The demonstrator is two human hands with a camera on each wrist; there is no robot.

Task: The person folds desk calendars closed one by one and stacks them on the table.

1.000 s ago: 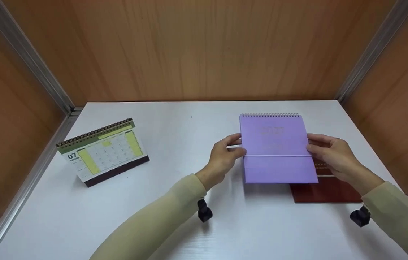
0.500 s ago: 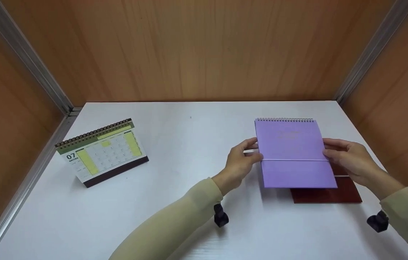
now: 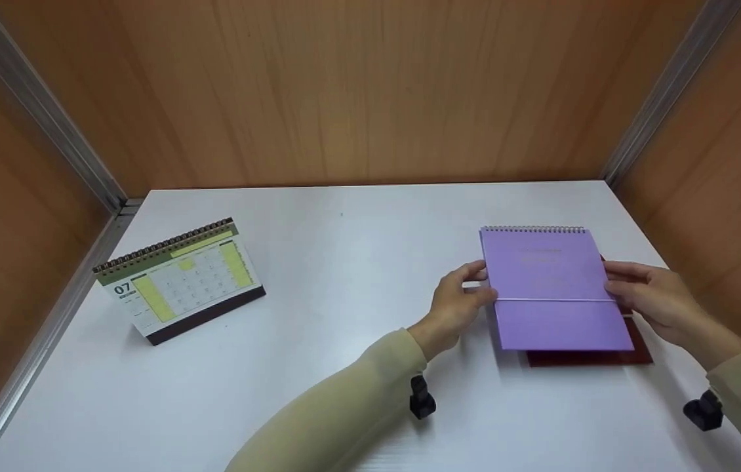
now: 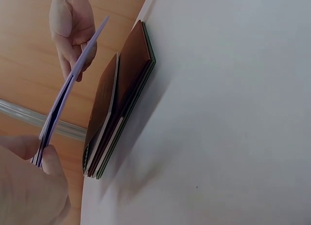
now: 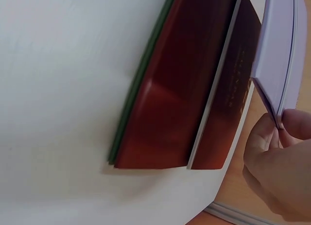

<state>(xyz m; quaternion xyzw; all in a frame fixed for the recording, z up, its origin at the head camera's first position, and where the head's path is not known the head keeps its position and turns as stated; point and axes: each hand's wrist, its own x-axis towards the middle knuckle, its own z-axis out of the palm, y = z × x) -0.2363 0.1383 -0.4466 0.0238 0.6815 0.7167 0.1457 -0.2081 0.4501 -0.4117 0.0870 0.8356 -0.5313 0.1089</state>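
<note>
A purple spiral-bound desk calendar (image 3: 547, 272) is folded flat and held by its sides between both hands. My left hand (image 3: 452, 307) pinches its left edge between thumb and fingers, and my right hand (image 3: 658, 301) pinches the right edge. Beneath it, a dark red calendar (image 3: 587, 359) lies mostly covered in the head view. The right wrist view shows that red calendar (image 5: 160, 98) on top of a green-edged one (image 5: 129, 113), stacked on the table. In the left wrist view a gap separates the purple calendar (image 4: 65, 89) from the stack.
At the left of the white table (image 3: 344, 275) a green and white desk calendar (image 3: 183, 278) stands propped, showing 07. Wooden panels (image 3: 370, 92) with metal corner strips enclose the table at the back and both sides.
Both hands have carried the purple calendar to the right and nearer, over the red one, which it now mostly covers. The standing calendar stays in place; the head view has shifted slightly.
</note>
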